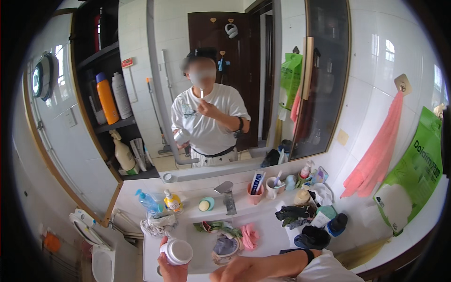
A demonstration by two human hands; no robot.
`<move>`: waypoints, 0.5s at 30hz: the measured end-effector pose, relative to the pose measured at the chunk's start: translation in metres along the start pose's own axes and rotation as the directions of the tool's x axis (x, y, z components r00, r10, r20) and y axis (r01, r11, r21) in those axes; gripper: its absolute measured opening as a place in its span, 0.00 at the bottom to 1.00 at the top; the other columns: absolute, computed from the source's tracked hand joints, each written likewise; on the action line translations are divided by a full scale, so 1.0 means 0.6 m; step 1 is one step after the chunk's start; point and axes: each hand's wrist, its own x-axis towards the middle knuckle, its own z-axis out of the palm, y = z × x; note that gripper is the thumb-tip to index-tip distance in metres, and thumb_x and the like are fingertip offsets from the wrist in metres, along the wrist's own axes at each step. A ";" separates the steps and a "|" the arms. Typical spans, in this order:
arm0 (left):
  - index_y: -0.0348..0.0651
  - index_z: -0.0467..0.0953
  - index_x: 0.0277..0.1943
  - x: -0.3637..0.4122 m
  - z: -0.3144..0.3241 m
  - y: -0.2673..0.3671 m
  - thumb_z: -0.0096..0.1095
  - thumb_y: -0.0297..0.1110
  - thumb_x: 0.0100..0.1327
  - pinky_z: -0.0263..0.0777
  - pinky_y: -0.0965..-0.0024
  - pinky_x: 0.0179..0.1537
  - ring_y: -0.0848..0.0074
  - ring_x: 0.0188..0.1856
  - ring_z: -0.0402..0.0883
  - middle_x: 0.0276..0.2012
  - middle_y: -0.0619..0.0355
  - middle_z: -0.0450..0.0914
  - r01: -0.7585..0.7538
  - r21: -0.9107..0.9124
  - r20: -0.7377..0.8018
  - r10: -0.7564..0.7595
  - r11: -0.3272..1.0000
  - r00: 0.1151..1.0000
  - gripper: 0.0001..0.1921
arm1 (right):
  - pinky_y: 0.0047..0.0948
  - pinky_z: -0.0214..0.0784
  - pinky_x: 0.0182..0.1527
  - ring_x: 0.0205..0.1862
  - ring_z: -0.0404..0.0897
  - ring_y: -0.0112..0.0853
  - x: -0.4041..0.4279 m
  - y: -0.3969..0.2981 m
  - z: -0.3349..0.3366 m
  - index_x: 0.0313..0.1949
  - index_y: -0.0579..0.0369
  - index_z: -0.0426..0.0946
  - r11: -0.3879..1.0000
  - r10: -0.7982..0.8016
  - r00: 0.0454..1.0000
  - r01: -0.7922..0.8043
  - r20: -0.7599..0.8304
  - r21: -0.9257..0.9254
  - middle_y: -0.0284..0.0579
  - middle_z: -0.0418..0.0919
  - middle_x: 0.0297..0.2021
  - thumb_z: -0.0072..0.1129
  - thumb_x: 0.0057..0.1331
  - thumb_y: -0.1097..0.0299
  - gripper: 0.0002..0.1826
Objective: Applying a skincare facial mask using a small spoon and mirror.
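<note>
My left hand (174,273) grips a white round jar (179,251) with its lid on top, over the left front of the washbasin (269,225). My right hand (230,270) is bent in at the bottom of the view, its fingertips hidden. Its reflection in the mirror (169,123) shows it pinching a small white stick-like thing (202,94) just below the chin. In the basin lie a grey cloth item with beige edging (225,245), a pink cloth (249,236) and a green patterned cloth (208,226).
A chrome faucet (229,201) rises behind the basin, with a soap dish (206,204) and pump bottles (172,201) to its left. Cups (255,194) holding toothbrushes and toothpaste stand right. Dark cloths (312,237) crowd the right counter. A toilet (104,262) is at left.
</note>
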 end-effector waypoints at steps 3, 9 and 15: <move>0.56 0.53 0.67 0.020 -0.010 -0.009 0.47 0.56 0.63 0.72 0.56 0.52 0.66 0.57 0.72 0.55 0.59 0.70 -0.017 -0.101 0.124 0.029 0.995 0.992 0.32 | 0.29 0.64 0.35 0.31 0.71 0.29 -0.034 0.009 -0.009 0.37 0.61 0.80 0.987 -0.104 0.979 0.081 -0.172 -0.139 0.45 0.77 0.34 0.57 0.66 0.61 0.14; 0.54 0.55 0.67 0.015 0.007 0.000 0.49 0.55 0.63 0.70 0.56 0.55 0.66 0.58 0.71 0.55 0.59 0.70 -0.001 -0.074 0.160 0.013 0.997 0.987 0.32 | 0.31 0.58 0.42 0.37 0.68 0.32 -0.060 -0.010 -0.028 0.46 0.62 0.78 0.974 -0.143 0.957 0.091 -0.253 -0.206 0.50 0.74 0.39 0.53 0.68 0.66 0.13; 0.53 0.56 0.67 0.018 0.009 -0.004 0.43 0.56 0.65 0.71 0.58 0.52 0.67 0.56 0.73 0.55 0.59 0.72 -0.027 -0.029 0.122 0.031 0.999 0.992 0.31 | 0.34 0.58 0.40 0.35 0.68 0.35 -0.042 -0.061 0.018 0.43 0.66 0.78 0.903 -0.200 0.956 0.095 -0.213 -0.419 0.50 0.73 0.34 0.51 0.68 0.69 0.12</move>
